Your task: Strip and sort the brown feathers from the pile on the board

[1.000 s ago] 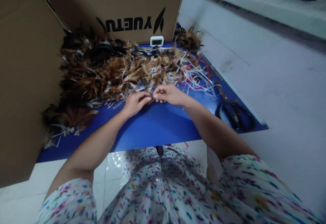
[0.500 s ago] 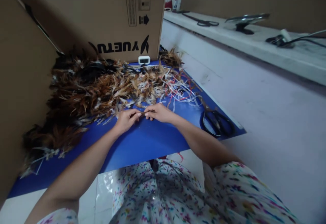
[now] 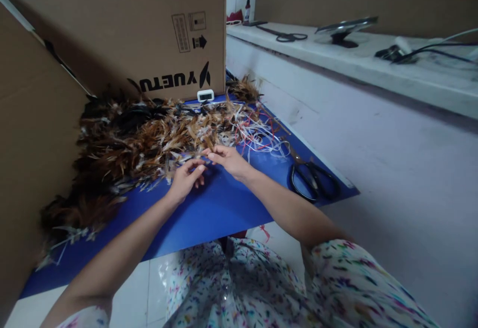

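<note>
My left hand (image 3: 185, 180) hovers just over the blue table surface, its fingers loosely curved and apart with nothing visible in them. To its right, my right hand (image 3: 229, 162) reaches the front edge of the feather pile (image 3: 164, 131), thumb and fingers pinched together. A small brown feather (image 3: 209, 144) shows at those fingertips, though its lower end is hidden by them. The pile is a mix of brown, black and pale feathers spread across the back of the table.
Black-handled scissors (image 3: 313, 181) lie at the right, beside tangled white and red strings (image 3: 261, 136). A small white digital device (image 3: 205, 95) stands before a large cardboard box (image 3: 157, 24). Another pair of scissors (image 3: 289, 37) rests on the ledge (image 3: 358, 64) along the right wall.
My hands, earlier close together on a thin brown feather, have parted. The right has moved slightly forward and left to the pile; the left has loosened its fingers. The view has shifted a little.
</note>
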A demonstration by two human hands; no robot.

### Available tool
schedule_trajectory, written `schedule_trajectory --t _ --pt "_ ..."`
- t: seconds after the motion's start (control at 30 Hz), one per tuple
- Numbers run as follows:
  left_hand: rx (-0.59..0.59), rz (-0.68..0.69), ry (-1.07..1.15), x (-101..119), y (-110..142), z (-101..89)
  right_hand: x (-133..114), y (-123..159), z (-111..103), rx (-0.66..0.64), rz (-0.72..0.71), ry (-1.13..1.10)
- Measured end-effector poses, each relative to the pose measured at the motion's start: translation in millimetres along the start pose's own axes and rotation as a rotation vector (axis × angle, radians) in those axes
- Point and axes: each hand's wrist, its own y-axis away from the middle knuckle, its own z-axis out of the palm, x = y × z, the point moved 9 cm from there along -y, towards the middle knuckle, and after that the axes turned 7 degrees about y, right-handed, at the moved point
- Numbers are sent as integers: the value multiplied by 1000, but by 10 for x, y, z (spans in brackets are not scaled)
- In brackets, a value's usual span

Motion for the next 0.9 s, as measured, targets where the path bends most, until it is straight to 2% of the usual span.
schedule_trajectory --t 0.1,0.2,0.33,0.53,0.77,0.9 --pt "-57 -22 11 24 -51 197 47 25 62 -22 35 -99" --pt "-66 6 34 36 -109 288 103 42 132 -64 80 -195" --pt "-35 55 78 18 -120 275 152 57 179 -94 118 -219" --pt "-29 16 158 -43 -43 247 134 105 233 -123 124 -178" --pt "6 -6 199 -63 -42 213 82 88 72 48 100 -56" --pt "37 6 143 -73 -52 162 60 82 46 69 82 6"
